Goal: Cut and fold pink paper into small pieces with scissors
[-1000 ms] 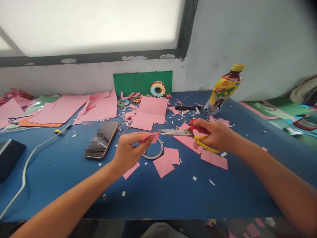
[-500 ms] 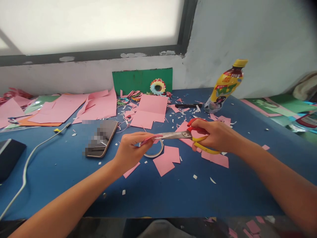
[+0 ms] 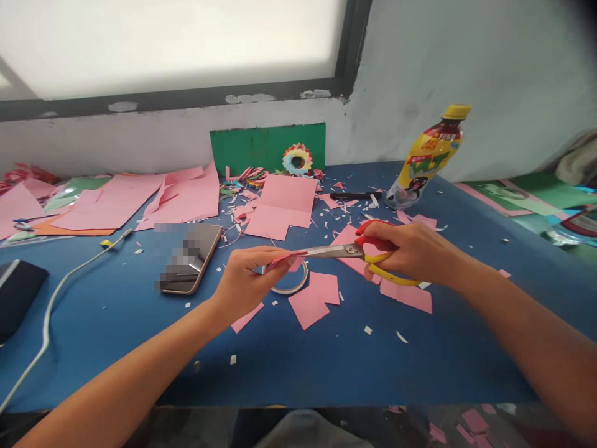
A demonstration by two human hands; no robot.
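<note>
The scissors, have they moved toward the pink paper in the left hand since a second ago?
Yes. The scissors in the right hand slid left: their tips, earlier short of the tape ring, now reach the pink paper piece pinched by the left hand.

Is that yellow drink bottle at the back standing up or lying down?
Standing, though it looks tilted: the bottle rests base-down on the blue table, yellow cap on top and leaning right.

At the middle of the frame the left hand (image 3: pixel 242 283) pinches a small pink paper piece (image 3: pixel 285 259) above the blue bench (image 3: pixel 326 367), while the right hand (image 3: pixel 413 252) grips red-and-yellow scissors (image 3: pixel 354 252) whose blades meet the paper, seemingly closed on its edge. Just below lie a tape ring (image 3: pixel 291 283) and pink offcuts (image 3: pixel 313 298). A phone (image 3: pixel 191 258) sits left of centre, a yellow bottle (image 3: pixel 426 158) upper right.
</note>
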